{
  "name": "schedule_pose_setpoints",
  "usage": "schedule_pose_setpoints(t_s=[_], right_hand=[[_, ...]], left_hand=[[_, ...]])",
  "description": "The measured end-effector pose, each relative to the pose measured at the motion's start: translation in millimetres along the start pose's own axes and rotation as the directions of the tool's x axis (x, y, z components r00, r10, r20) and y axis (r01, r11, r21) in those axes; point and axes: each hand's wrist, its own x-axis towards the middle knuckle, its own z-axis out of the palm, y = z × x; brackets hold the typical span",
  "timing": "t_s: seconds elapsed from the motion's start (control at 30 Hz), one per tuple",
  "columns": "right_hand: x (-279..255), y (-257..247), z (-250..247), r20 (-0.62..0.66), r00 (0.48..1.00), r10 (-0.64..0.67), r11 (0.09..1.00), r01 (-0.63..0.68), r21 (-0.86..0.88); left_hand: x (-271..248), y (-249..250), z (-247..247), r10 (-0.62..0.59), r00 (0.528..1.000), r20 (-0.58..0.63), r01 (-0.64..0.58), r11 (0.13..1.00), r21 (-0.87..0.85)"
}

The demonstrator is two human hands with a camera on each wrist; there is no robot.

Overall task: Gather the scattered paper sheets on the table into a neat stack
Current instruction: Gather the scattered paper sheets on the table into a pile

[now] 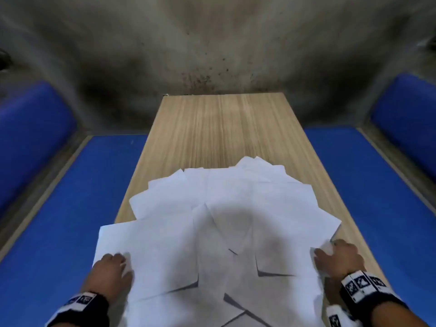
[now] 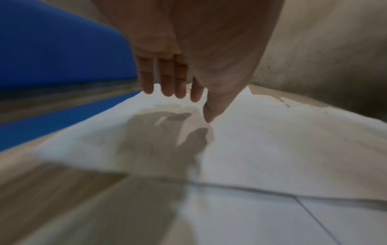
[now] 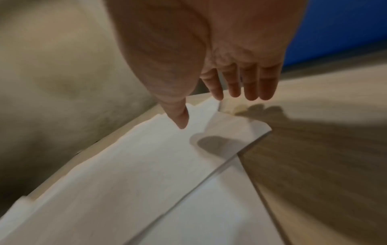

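Observation:
Several white paper sheets [image 1: 236, 220] lie fanned and overlapping on the near half of a narrow wooden table [image 1: 219, 128]. My left hand [image 1: 122, 260] is over the leftmost sheet, with straight fingers [image 2: 167, 82] and the thumb pointing down just above the paper sheets [image 2: 272, 140]. My right hand [image 1: 323, 252] is at the right edge of the spread. Its fingers [image 3: 251, 86] are straight over the table [image 3: 324, 157], and its thumb hangs over the paper sheets [image 3: 136, 165]. Neither hand grips a sheet.
Blue cushioned benches run along the left [image 1: 70, 208] and right [image 1: 377, 197] of the table. A stained grey wall [image 1: 212, 43] stands beyond its far edge. The leftmost sheet overhangs the table's left side.

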Motion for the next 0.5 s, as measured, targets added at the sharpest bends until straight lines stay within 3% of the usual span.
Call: schedule_pose_setpoints(t_s=[0.07,0.2,0.3,0.5], right_hand=[[5.0,-2.7,-1.7,0.045,0.991,0.129,0.990,-0.125,-0.065],[11.1,-8.7,8.9,0.108,0.973,0.206,0.962,-0.181,-0.203],[13.7,-11.9,16.1,0.177,0.952,0.252,0.965,-0.233,-0.119],[15.5,-12.0,31.0,0.143,0.947,0.287,0.958,-0.284,-0.044]], left_hand=[[14.6,11.5,-14.7,0.073,0.997,-0.006,-0.073,0.997,0.024],[54.0,30.8,-29.7,0.175,0.978,0.114,-0.183,0.981,0.062],[77.6,39.2,-29.7,0.144,0.963,0.226,-0.172,0.979,0.109],[95.9,44.6,-32.9,0.140,0.954,0.265,-0.202,0.953,0.226]])
